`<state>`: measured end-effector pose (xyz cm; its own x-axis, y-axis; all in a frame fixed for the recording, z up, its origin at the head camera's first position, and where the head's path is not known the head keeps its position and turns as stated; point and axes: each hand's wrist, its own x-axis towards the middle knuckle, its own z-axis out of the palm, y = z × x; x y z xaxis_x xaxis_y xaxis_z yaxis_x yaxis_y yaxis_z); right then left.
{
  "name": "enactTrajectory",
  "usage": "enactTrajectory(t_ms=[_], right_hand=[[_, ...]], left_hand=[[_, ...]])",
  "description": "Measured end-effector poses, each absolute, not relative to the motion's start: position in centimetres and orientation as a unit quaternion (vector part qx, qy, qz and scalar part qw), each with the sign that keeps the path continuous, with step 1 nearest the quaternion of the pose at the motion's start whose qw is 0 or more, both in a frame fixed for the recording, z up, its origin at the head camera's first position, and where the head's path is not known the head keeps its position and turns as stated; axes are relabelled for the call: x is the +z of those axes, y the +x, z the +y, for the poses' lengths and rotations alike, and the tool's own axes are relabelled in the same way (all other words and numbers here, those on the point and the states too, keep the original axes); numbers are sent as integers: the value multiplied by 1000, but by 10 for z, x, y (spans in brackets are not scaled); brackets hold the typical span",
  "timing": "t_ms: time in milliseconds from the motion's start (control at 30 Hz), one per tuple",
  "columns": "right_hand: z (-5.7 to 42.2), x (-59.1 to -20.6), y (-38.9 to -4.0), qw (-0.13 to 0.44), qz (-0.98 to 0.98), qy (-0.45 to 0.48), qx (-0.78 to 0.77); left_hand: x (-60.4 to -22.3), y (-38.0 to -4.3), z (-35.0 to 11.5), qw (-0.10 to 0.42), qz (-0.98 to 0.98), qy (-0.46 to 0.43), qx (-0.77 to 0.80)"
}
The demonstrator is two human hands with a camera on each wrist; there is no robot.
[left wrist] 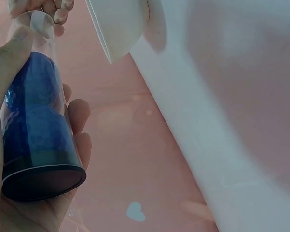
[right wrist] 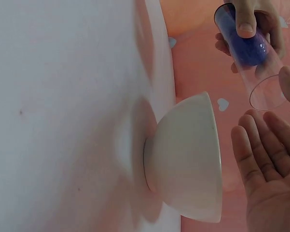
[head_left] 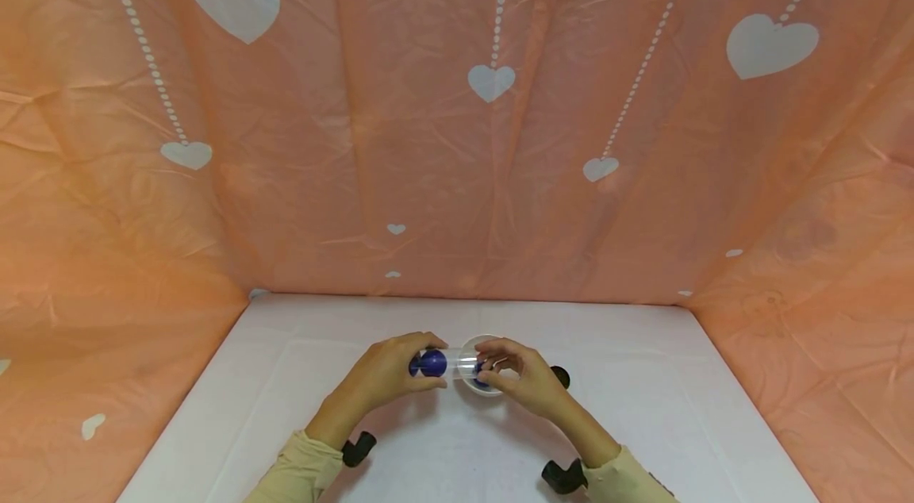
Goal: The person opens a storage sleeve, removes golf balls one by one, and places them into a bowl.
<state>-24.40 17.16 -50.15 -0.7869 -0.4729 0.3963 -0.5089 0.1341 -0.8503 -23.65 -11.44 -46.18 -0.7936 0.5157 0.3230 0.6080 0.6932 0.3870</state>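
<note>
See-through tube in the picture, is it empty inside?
No, blue balls show inside the see-through tube, near its black end.

In the left wrist view, the top edge crops the bowl [left wrist: 123, 26]. From the head camera I can't identify the blue thing [head_left: 481, 378] behind the right hand [head_left: 527, 379], which partly covers a dark round object [head_left: 562, 378].

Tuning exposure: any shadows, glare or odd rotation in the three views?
Head: soft shadows on the white tabletop; left wrist: pale reflection streaks down the clear tube; right wrist: glints on a blue ball, and the white bowl appears turned sideways.
</note>
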Motion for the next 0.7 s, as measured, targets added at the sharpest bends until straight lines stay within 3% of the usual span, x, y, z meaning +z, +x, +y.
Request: enactTrajectory(t_ms=[700], right_hand=[[169,-506,-243,-12,-742,323,588]], left_hand=[[-459,-234,-117,108,-914,-322,-222]])
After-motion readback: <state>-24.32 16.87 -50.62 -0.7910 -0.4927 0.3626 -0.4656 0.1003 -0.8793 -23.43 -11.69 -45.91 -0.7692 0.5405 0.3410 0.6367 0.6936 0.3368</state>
